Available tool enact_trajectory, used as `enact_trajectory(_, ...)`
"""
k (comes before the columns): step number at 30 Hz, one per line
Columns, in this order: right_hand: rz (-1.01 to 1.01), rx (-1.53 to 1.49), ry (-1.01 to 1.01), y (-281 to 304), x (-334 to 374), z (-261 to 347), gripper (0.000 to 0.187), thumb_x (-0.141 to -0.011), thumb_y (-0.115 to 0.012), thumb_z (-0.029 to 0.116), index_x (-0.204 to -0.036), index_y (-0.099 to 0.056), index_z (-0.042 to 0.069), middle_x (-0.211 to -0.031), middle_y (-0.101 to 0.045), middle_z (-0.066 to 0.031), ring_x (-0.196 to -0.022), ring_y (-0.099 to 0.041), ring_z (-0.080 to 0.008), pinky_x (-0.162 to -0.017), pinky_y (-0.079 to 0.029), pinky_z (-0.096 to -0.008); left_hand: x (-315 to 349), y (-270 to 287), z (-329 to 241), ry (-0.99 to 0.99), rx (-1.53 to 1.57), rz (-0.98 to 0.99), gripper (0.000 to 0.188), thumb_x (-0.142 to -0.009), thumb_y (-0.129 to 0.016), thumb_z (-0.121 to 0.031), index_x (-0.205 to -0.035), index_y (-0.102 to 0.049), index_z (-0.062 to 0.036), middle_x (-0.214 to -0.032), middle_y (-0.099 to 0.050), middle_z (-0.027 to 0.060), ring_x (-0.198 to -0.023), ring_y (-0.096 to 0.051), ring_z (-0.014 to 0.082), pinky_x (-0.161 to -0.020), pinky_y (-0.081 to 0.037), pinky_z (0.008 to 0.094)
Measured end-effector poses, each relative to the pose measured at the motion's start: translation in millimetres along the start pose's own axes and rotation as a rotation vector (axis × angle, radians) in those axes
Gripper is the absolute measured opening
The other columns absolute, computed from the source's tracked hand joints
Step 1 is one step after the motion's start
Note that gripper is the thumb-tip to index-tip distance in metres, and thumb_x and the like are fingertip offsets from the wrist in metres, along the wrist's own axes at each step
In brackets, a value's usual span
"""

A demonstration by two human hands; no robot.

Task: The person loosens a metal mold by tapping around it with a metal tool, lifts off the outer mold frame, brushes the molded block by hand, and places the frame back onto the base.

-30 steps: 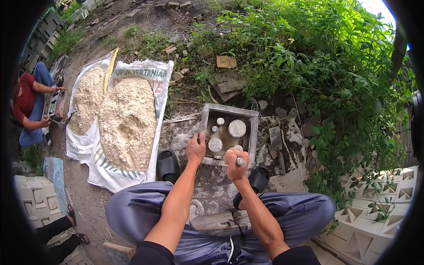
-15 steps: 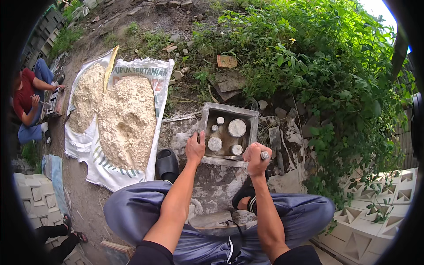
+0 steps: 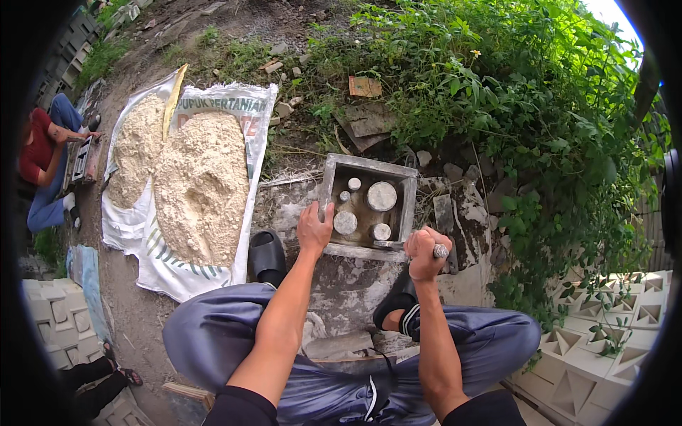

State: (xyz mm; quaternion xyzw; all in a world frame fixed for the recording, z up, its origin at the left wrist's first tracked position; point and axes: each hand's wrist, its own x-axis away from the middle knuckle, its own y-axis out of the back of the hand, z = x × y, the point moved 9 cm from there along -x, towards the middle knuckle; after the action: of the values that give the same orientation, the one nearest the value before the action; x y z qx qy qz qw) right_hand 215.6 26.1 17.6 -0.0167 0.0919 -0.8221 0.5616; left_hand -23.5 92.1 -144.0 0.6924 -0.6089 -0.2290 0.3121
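Observation:
A square grey mould box [image 3: 369, 162] stands on the ground in front of me, with several round, pale-topped cylinders of different widths inside. The widest cylinder [image 3: 381, 197] is at the right; a narrower one [image 3: 381, 231] stands near the front right corner. My right hand [image 3: 425, 252] is closed round the handle of a flat-bladed trowel [image 3: 388, 244], whose blade lies by the box's near wall, close to that corner. At the box's left wall is my left hand [image 3: 313, 227], fingers apart; whether it touches the wall I cannot tell.
Left of the box, pale powder [image 3: 202, 188] is heaped on white sacks [image 3: 261, 117]. Another person [image 3: 42, 153] sits at the far left beside a similar mould [image 3: 87, 160]. Leafy plants [image 3: 526, 106] crowd the right, above patterned pale blocks [image 3: 575, 383]. A black sandal [image 3: 267, 252] is near my left hand.
My right hand and the trowel have shifted slightly right along the box's near wall. My left hand's fingers have spread a little. The other person's hand has moved up from the mould.

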Motion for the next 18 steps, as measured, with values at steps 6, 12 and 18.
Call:
enact_trajectory(6, -0.014, 0.154, 0.026, 7, 9, -31, 0.033, -0.082, -0.044, 0.007, -0.050, -0.039, -0.001, -0.045, -0.040, -0.0027, -0.040, -0.038, -0.0088, -0.039, -0.031, -0.0282, 3, -4, 1, -0.021, -0.026, -0.041, 0.053, -0.089, -0.049, -0.046, -0.106, -0.060, 0.0023, -0.101, -0.061, 0.0227, -0.099, -0.055, 0.0379, -0.086, -0.044, 0.0434)
enact_trajectory(12, 0.003, 0.046, -0.020, -14, 6, 7, 0.034, -0.083, -0.044, 0.007, -0.050, -0.038, -0.001, -0.045, -0.040, -0.0024, -0.040, -0.039, -0.0083, -0.039, -0.030, -0.0274, 2, 1, -3, 0.031, -0.038, 0.015, 0.054, -0.089, -0.048, -0.047, -0.108, -0.060, 0.0022, -0.102, -0.061, 0.0231, -0.099, -0.055, 0.0383, -0.086, -0.044, 0.0440)
enact_trajectory(18, 0.002, 0.192, 0.080, -4, 24, -42, 0.034, -0.083, -0.044, 0.010, -0.051, -0.037, -0.001, -0.045, -0.040, -0.0021, -0.040, -0.038, -0.0092, -0.040, -0.031, -0.0285, 0, -2, -6, 0.028, -0.026, 0.003, 0.054, -0.090, -0.047, -0.048, -0.107, -0.059, 0.0020, -0.101, -0.062, 0.0229, -0.097, -0.055, 0.0391, -0.086, -0.043, 0.0447)
